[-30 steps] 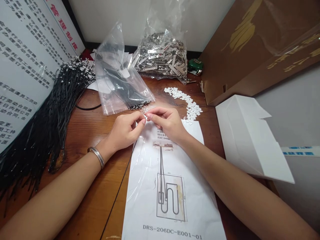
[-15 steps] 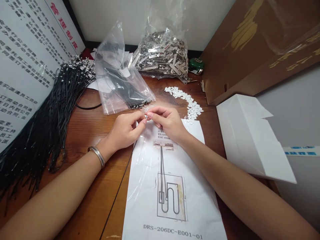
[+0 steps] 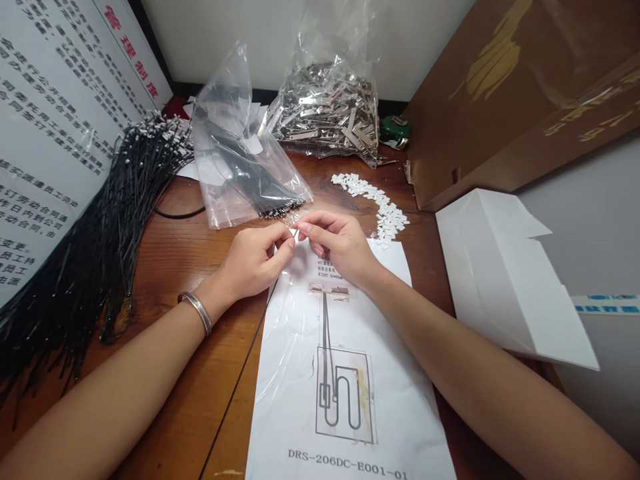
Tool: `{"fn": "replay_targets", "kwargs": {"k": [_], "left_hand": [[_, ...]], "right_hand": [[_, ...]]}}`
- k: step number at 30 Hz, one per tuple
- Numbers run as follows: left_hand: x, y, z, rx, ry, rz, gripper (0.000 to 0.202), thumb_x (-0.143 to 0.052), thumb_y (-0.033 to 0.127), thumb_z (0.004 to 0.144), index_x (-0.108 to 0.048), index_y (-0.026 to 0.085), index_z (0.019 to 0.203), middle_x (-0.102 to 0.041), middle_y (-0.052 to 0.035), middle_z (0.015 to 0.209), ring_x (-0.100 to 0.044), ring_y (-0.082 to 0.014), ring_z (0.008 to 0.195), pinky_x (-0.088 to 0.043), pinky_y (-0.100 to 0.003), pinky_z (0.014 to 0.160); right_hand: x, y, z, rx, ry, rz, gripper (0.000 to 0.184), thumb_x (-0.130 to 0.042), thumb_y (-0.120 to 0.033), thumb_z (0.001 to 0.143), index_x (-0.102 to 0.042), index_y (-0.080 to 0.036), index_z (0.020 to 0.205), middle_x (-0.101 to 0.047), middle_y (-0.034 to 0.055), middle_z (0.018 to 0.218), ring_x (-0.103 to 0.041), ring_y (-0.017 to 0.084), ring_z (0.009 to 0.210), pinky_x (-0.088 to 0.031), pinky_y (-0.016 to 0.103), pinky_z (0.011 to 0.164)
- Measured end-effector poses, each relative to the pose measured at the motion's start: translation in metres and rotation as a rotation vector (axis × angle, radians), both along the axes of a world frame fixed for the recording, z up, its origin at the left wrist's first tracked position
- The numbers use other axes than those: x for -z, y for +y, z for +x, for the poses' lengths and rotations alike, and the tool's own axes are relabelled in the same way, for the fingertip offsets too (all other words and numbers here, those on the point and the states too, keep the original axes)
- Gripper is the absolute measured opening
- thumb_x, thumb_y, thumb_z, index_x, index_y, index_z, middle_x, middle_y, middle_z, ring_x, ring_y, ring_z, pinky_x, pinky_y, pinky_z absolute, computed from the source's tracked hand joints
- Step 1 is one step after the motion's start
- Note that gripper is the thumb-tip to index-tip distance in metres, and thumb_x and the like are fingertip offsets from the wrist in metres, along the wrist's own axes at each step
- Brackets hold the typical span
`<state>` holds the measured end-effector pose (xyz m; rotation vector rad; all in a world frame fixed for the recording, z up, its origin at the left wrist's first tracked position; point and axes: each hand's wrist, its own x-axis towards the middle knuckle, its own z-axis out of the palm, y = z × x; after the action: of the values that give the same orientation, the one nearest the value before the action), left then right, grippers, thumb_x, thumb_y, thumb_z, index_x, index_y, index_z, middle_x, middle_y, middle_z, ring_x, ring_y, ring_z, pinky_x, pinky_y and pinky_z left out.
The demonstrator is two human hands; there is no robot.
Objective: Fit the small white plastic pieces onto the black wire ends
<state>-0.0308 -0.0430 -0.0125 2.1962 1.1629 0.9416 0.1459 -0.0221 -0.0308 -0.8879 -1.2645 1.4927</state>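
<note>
Near the top of a printed drawing sheet [image 3: 295, 427], my two hands meet at the fingertips. My left hand [image 3: 257, 257] is closed, with thumb and forefinger pinching a thin black wire [image 3: 243, 377] close to its upper end. From there the wire trails down past the sheet's left edge to the bottom of the view. My right hand [image 3: 337, 240] is also closed in a pinch, its thumb and forefinger where the wire's end arrives. What lies between those fingertips is too small to make out.
Small white plastic pieces [image 3: 393, 220] lie scattered behind my right hand. A clear bag of black wires [image 3: 250, 173] and a bag of metal strips [image 3: 330, 113] stand behind. At left hangs a black wire bundle [image 3: 105, 233]; at right are a brown box [image 3: 450, 133] and folded white card [image 3: 500, 267].
A short stretch of black wire now shows between my fingertips, where a small whitish bit showed before. My hands have hardly moved; the whole view has shifted slightly.
</note>
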Motion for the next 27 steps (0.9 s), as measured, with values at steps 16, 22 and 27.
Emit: {"fn": "replay_targets", "kwargs": {"k": [16,22,27], "left_hand": [[-0.0017,-0.0005,0.0007,-0.023,0.017,-0.027,0.024,-0.05,0.026,0.089,-0.054,0.017,0.067,-0.054,0.0033,0.057,-0.046,-0.0094,0.052,-0.034,-0.024,0.055],[-0.0014,0.0001,0.0018,-0.041,0.008,0.002,0.019,-0.055,0.024,0.086,-0.057,0.016,0.069,-0.056,0.0039,0.056,-0.044,-0.0081,0.049,-0.034,-0.022,0.053],[-0.0018,-0.0001,0.0009,-0.026,-0.011,-0.026,0.025,-0.053,0.029,0.09,-0.061,0.016,0.07,-0.059,0.0026,0.058,-0.048,-0.0087,0.05,-0.035,-0.023,0.054]], "right_hand": [[-0.0038,-0.0047,-0.0005,0.005,-0.101,0.098,0.018,-0.078,-0.035,0.073,-0.071,-0.019,0.076,-0.065,-0.0006,0.068,-0.052,0.009,0.06,-0.042,0.026,0.055],[-0.0009,-0.0044,0.0,-0.007,-0.075,0.113,0.018,-0.078,-0.034,0.074,-0.071,-0.018,0.077,-0.067,0.0003,0.073,-0.057,0.01,0.066,-0.045,0.026,0.062],[-0.0004,-0.003,0.0013,-0.065,-0.054,0.105,0.025,-0.076,-0.042,0.078,-0.068,-0.019,0.082,-0.062,-0.0026,0.068,-0.049,0.007,0.057,-0.038,0.024,0.051]]}}
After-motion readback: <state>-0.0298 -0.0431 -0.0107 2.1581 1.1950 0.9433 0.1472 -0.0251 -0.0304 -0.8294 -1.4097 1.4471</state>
